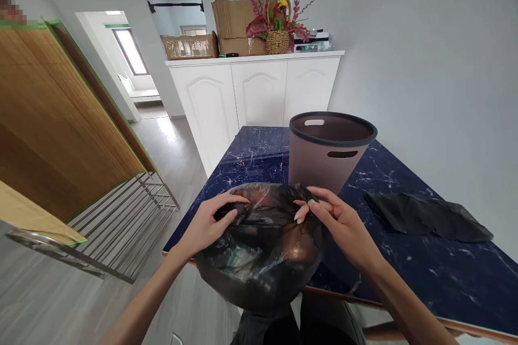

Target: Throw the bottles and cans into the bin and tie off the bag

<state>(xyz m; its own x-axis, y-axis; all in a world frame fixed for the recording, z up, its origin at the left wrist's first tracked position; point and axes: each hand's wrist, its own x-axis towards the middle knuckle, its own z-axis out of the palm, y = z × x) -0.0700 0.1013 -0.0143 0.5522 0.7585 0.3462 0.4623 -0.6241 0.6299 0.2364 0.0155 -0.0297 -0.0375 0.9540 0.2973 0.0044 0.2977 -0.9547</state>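
Note:
A full black garbage bag (259, 275), thin enough that rubbish shows through, sits at the front edge of the table and bulges over it. My left hand (216, 221) is closed on the gathered plastic at the left of its top. On the right side, my right hand (327, 213) pinches another bunched part of the rim. The plastic stretches between both hands. Just behind the bag stands a mauve trash can (319, 167) with a dark rim and handle slots. A folded black plastic bag (429, 215) lies flat to the right of my right hand.
The table (259, 151) has a blue marbled top. Behind it, a white cabinet (263, 91) carries cardboard boxes (190, 47) and a wicker flower basket (277, 41). At left are a metal rack (133, 226) and a bamboo mat (60, 113). Part of a blurred person's head shows at far left.

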